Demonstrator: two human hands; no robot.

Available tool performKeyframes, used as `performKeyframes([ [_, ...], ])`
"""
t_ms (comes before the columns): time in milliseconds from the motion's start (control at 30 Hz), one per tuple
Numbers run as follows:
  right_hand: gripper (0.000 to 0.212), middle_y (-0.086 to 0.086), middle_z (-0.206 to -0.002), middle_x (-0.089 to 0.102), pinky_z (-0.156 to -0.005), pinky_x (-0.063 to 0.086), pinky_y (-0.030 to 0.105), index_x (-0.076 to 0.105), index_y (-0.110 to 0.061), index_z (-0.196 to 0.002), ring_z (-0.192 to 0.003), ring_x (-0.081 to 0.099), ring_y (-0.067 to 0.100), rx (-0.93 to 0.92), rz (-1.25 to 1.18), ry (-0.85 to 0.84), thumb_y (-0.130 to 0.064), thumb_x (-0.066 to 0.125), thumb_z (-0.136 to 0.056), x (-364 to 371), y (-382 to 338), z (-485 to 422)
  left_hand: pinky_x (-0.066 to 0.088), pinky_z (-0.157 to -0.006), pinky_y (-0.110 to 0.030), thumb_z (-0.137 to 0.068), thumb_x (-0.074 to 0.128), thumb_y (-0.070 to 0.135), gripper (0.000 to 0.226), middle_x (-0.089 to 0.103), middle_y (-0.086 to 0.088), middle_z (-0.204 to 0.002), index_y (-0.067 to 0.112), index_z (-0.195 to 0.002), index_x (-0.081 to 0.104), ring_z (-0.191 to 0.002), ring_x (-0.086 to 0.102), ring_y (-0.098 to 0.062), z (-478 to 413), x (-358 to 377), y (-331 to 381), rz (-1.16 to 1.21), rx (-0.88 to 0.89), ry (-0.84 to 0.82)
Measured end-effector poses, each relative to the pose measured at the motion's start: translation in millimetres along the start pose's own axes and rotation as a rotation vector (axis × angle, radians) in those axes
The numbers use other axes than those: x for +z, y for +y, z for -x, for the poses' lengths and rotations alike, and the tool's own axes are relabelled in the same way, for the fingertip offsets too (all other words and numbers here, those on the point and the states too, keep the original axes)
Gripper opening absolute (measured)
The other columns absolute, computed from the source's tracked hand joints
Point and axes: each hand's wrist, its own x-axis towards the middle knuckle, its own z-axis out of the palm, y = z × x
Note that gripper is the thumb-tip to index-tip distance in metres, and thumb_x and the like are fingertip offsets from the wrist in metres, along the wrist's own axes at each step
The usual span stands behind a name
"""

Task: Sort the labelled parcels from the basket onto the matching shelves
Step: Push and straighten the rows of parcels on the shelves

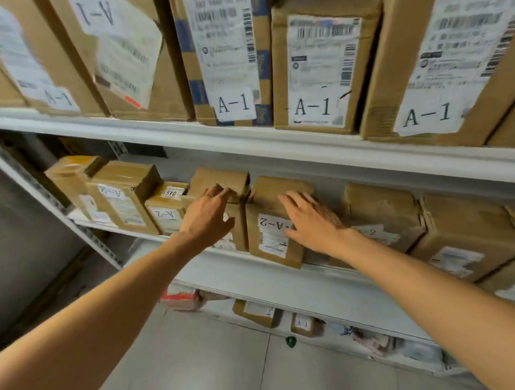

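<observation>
White steel rack [26, 177], tiled floor [201, 366] below. A-1 cartons [317, 68] up top, A-2 row on mid shelf [271, 282]. Basket not in view. L hand [206, 219] is resting loosely extended fingers on top front edge of a brown parcel [218, 176], not wrapping it. R hand [309, 218] is lying flat, fingers spread, on the A-2 parcel [265, 194] just right of it. Parcels touching. Prob. squaring-up step: should be pushing both back evenly w/ palms, keeping them upright, labels out, neighbours undisturbed.
</observation>
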Motion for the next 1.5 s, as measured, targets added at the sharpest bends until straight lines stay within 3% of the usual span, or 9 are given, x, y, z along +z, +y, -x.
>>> performKeyframes([
  [133, 0.094, 0.011, -0.161, -0.007, -0.117, 0.005, 0.048, -0.006, -0.012, -0.153, -0.147, -0.007, 0.034, 0.136, 0.017, -0.068, -0.03, 0.062, -0.091, 14, -30, -39, 0.03, -0.113, -0.048, -0.084, 0.07, 0.028, 0.081, 0.025, -0.012, -0.153, 0.024, -0.15, 0.023, -0.14, 0.026, -0.033, -23, 4, -44, -0.142, 0.021, -0.154],
  [233, 0.1, 0.015, -0.16, -0.012, -0.116, 0.001, 0.054, -0.013, -0.015, -0.152, -0.146, -0.008, 0.04, 0.175, 0.152, -0.08, -0.018, 0.065, -0.089, 33, -32, -47, 0.01, -0.115, -0.061, -0.083, 0.07, 0.035, 0.094, 0.003, -0.005, -0.161, 0.037, -0.152, 0.006, -0.146, 0.004, -0.036, -36, 15, -60, -0.21, 0.07, -0.266],
  [433, 0.101, 0.013, -0.16, -0.012, -0.118, 0.004, 0.056, -0.014, -0.019, -0.152, -0.146, -0.006, 0.039, 0.187, 0.214, -0.077, -0.007, 0.063, -0.088, 36, -17, -36, 0.028, -0.107, -0.057, -0.078, 0.073, 0.042, 0.091, 0.022, -0.002, -0.155, 0.044, -0.149, 0.015, -0.137, 0.024, -0.033, -50, 32, -51, -0.248, 0.158, -0.148],
  [667, 0.099, 0.008, -0.161, -0.011, -0.119, 0.0, 0.053, -0.011, -0.024, -0.152, -0.147, -0.009, 0.034, 0.23, 0.144, -0.064, 0.002, 0.059, -0.087, 32, 8, -14, 0.031, -0.107, -0.055, -0.078, 0.074, 0.041, 0.094, 0.021, -0.002, -0.152, 0.043, -0.149, 0.014, -0.136, 0.025, -0.032, -45, 38, -20, -0.231, 0.189, -0.15],
  [800, 0.104, 0.004, -0.162, -0.006, -0.119, 0.001, 0.051, -0.003, -0.023, -0.154, -0.148, -0.005, 0.032, 0.268, 0.06, -0.095, -0.017, 0.072, -0.083, 23, 8, -20, 0.031, -0.108, -0.056, -0.076, 0.076, 0.042, 0.099, 0.018, -0.004, -0.155, 0.041, -0.15, 0.011, -0.137, 0.024, -0.034, -49, 30, -19, -0.233, 0.19, -0.237],
  [967, 0.081, 0.008, -0.158, 0.015, -0.116, 0.021, 0.039, 0.013, -0.011, -0.152, -0.145, 0.014, 0.029, 0.182, -0.02, 0.021, -0.035, 0.06, -0.09, 10, -27, -35, 0.03, -0.111, -0.056, -0.081, 0.073, 0.032, 0.093, 0.021, -0.009, -0.156, 0.034, -0.152, 0.013, -0.14, 0.027, -0.035, -40, 12, -25, -0.025, 0.131, -0.227],
  [1067, 0.062, 0.008, -0.152, 0.028, -0.109, 0.034, 0.037, 0.028, -0.01, -0.147, -0.139, 0.026, 0.023, 0.04, -0.027, 0.093, -0.026, 0.055, -0.094, 6, -67, -55, 0.041, -0.104, -0.048, -0.084, 0.068, 0.027, 0.085, 0.029, -0.013, -0.151, 0.028, -0.151, 0.017, -0.132, 0.039, -0.035, -34, -4, -54, 0.002, 0.041, -0.141],
  [1300, 0.048, 0.01, -0.145, 0.039, -0.109, 0.033, 0.035, 0.04, -0.008, -0.138, -0.137, 0.031, 0.023, -0.168, 0.089, 0.108, -0.02, 0.051, -0.093, 28, -168, -132, 0.048, -0.087, -0.041, -0.084, 0.065, 0.013, 0.064, 0.045, -0.014, -0.131, 0.015, -0.139, 0.035, -0.112, 0.052, -0.033, -15, -46, -194, -0.096, -0.183, -0.108],
  [1500, 0.056, 0.012, -0.148, 0.034, -0.11, 0.034, 0.039, 0.033, -0.008, -0.142, -0.138, 0.03, 0.028, -0.132, 0.068, -0.02, -0.009, 0.056, -0.091, 48, -234, -204, 0.031, -0.111, -0.043, -0.084, 0.063, 0.006, 0.08, 0.027, -0.015, -0.151, 0.021, -0.15, 0.02, -0.137, 0.029, -0.033, -27, -46, -293, -0.224, -0.141, -0.161],
])
